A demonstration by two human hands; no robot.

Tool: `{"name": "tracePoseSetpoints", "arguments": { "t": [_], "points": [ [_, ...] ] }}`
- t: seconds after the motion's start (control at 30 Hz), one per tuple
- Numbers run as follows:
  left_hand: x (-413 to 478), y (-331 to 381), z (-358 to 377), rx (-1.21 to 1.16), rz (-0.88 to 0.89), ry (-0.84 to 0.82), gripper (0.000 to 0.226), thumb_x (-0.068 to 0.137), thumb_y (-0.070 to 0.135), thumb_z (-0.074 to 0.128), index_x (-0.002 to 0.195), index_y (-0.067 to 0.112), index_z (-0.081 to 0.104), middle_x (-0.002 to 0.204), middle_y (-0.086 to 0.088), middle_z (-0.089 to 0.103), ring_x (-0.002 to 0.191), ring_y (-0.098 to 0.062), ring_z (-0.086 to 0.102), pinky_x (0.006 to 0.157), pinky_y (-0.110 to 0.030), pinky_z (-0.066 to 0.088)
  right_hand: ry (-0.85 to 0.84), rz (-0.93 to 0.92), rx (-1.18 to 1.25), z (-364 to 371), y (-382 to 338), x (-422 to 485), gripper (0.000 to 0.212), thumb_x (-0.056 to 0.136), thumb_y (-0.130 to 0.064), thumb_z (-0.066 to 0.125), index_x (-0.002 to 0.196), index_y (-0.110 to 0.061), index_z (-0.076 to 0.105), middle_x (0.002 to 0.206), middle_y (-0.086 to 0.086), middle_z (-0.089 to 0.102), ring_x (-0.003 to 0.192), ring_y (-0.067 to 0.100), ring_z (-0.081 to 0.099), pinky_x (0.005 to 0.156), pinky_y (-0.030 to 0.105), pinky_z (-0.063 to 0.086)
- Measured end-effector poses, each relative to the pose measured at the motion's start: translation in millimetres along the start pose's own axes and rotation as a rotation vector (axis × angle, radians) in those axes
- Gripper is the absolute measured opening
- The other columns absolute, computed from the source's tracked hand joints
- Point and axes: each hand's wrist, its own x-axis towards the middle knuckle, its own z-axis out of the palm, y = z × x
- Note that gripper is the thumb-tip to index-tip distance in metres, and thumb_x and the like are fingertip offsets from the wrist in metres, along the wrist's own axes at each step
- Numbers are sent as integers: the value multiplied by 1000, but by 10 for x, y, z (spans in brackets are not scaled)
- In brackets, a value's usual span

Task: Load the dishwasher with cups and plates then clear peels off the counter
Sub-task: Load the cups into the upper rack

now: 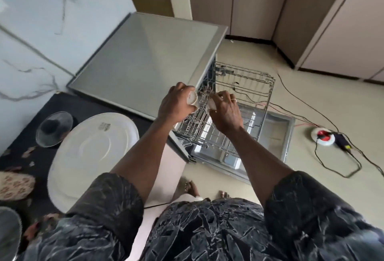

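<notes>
My left hand (175,101) grips a small white cup (192,98) over the near left corner of the pulled-out wire rack (245,86) of the dishwasher (145,57). My right hand (225,113) holds a second white cup (212,104) just to the right of the first, above the same rack. A large white plate (91,156) lies upside down on the dark counter (87,104), with a clear glass bowl (54,128) beside it. Brown peels (27,152) are scattered on the counter at the left.
The dishwasher door (276,134) lies open toward the floor under the rack. Cables and a red-and-white extension reel (323,136) lie on the floor at the right. A patterned plate (15,184) sits at the left counter edge. Cupboards (259,2) line the far wall.
</notes>
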Motion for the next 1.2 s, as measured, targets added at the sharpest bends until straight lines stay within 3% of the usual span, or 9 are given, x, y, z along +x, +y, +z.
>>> {"name": "tracePoseSetpoints", "arguments": {
  "t": [0.13, 0.23, 0.3, 0.4, 0.63, 0.87, 1.03, 1.13, 1.2],
  "points": [
    [170, 315, 332, 24, 180, -89, 70, 74, 26, 84, 137, 21, 54, 129, -1, 55, 112, -20, 55, 85, -28, 51, 12, 104, -4, -96, 377, -78, 57, 91, -19, 68, 145, -21, 51, 137, 12, 51, 125, 32, 43, 94, 45, 51],
    [297, 428, 609, 19, 230, -156, 72, 75, 28, 84, 139, 19, 52, 133, -4, 52, 113, -22, 57, 85, -35, 57, -3, 203, 10, -103, 616, -105, 57, 90, -22, 71, 143, -19, 51, 137, 12, 51, 127, 33, 42, 96, 44, 49],
    [397, 426, 848, 33, 206, -194, 77, 74, 28, 85, 140, 15, 49, 136, -8, 52, 119, -26, 54, 93, -42, 55, -9, 260, 2, -47, 790, -85, 57, 88, -22, 72, 142, -17, 52, 139, 12, 50, 128, 33, 41, 99, 46, 49],
    [508, 315, 1285, 3, 162, -259, 75, 75, 22, 84, 139, 7, 48, 135, -14, 54, 120, -29, 54, 100, -39, 51, 0, 336, 13, 179, 1096, -52, 59, 88, -20, 73, 142, -16, 50, 141, 13, 48, 129, 32, 41, 92, 39, 48],
    [887, -29, 2257, -28, 28, -317, 65, 79, 13, 81, 136, 14, 50, 138, -12, 47, 118, -24, 51, 85, -30, 54, -63, 429, 25, 1100, 1694, 156, 60, 84, -21, 79, 137, -14, 53, 133, 13, 52, 122, 34, 47, 90, 42, 48],
    [1195, -229, 2918, 1, -53, -354, 70, 78, 8, 80, 139, 22, 49, 145, -10, 39, 129, -27, 44, 89, -36, 57, -81, 434, 26, 1557, 2016, 543, 56, 84, -17, 78, 134, -12, 53, 133, 14, 50, 124, 35, 43, 83, 39, 47],
    [1173, -340, 3237, 5, -62, -354, 69, 85, 10, 75, 146, 23, 44, 152, -14, 35, 129, -27, 46, 91, -37, 56, -116, 413, 3, 1793, 2134, 680, 61, 82, -14, 79, 137, -11, 52, 134, 15, 50, 125, 37, 43, 93, 42, 46],
    [1164, -336, 3303, 32, -23, -444, 57, 97, 12, 61, 150, 13, 40, 159, -17, 27, 142, -33, 31, 113, -39, 34, -131, 422, -9, 1875, 2156, 702, 62, 82, -11, 78, 138, -10, 52, 135, 14, 49, 127, 37, 42, 92, 42, 48],
    [1182, -324, 3314, -2, -33, -460, 52, 99, 12, 57, 149, 7, 40, 159, -18, 26, 145, -33, 25, 117, -35, 23, -123, 426, -19, 1901, 2153, 718, 60, 82, -11, 77, 137, -10, 53, 134, 14, 50, 126, 37, 42, 92, 39, 46]
  ]
}}
